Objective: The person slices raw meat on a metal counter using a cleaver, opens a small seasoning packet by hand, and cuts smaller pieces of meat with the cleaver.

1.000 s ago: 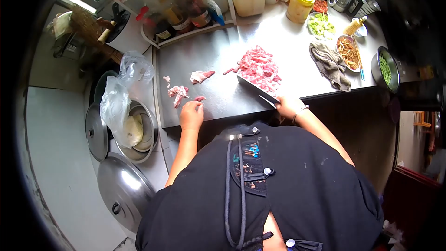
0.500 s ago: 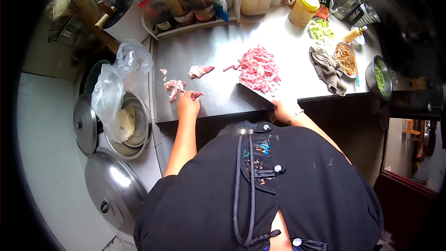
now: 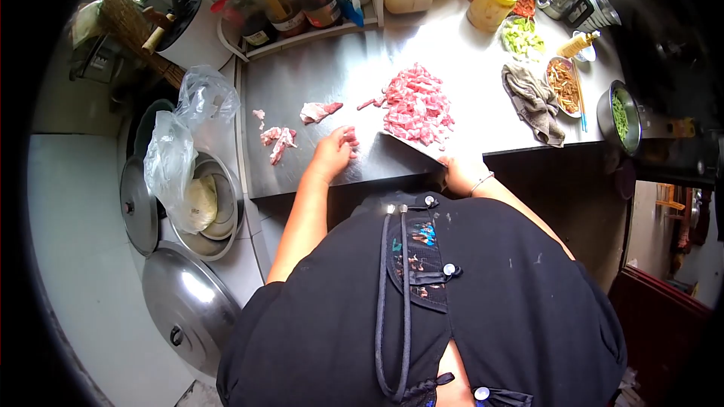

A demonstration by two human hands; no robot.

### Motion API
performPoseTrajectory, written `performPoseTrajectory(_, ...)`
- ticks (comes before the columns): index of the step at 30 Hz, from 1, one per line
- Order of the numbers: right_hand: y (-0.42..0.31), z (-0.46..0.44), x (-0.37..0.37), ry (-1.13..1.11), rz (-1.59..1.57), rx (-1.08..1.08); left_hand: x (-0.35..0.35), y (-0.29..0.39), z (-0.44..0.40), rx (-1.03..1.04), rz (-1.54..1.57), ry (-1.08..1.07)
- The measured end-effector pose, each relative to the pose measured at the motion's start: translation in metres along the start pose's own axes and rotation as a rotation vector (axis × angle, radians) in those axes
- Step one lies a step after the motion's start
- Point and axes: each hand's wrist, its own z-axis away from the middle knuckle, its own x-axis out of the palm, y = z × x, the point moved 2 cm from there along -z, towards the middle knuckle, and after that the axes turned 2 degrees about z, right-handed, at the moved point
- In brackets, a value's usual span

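Note:
My left hand hovers over the steel worktop with curled fingers around a small reddish piece of meat, mostly hidden by them. My right hand grips a kitchen knife at the counter's front edge. The knife's pale blade lies along the near side of a heap of cut raw meat, touching or just under it. A larger piece of meat rests beyond my left hand. Fatty scraps lie farther left on the steel.
Sauce bottles stand in a rack at the back. A grey cloth, a plate of shredded food with chopsticks, chopped greens and a metal bowl are on the right. Pot lids and a plastic bag sit left.
My left hand has moved right and away from the scraps, toward the heap, taking the small dark piece off its spot. My right hand stays on the knife. The view has shifted slightly.

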Motion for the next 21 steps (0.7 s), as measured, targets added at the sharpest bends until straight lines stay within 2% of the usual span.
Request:
performPoseTrajectory(5, 0.004, -0.001, 0.003, -0.007, -0.033, -0.012, 0.020, 0.012, -0.002, -0.049, -0.090, -0.110)
performPoseTrajectory(12, 0.001, 0.001, -0.003, -0.051, -0.013, -0.001, 0.012, 0.000, -0.010, -0.075, -0.257, -0.086)
performPoseTrajectory(14, 0.001, 0.001, -0.003, -0.052, -0.016, 0.000, 0.012, 0.004, -0.006, 0.219, -0.504, 0.051)
performPoseTrajectory(15, 0.002, 0.001, -0.003, -0.051, -0.020, 0.003, 0.014, 0.004, -0.003, 0.216, -0.503, 0.050)
performPoseTrajectory(17, 0.001, 0.001, -0.004, -0.054, -0.023, 0.005, 0.016, 0.006, 0.006, 0.338, -0.517, 0.250)
performPoseTrajectory(21, 0.001, 0.000, -0.005, -0.065, -0.010, 0.026, 0.021, 0.006, 0.031, 0.487, -0.713, 0.210)
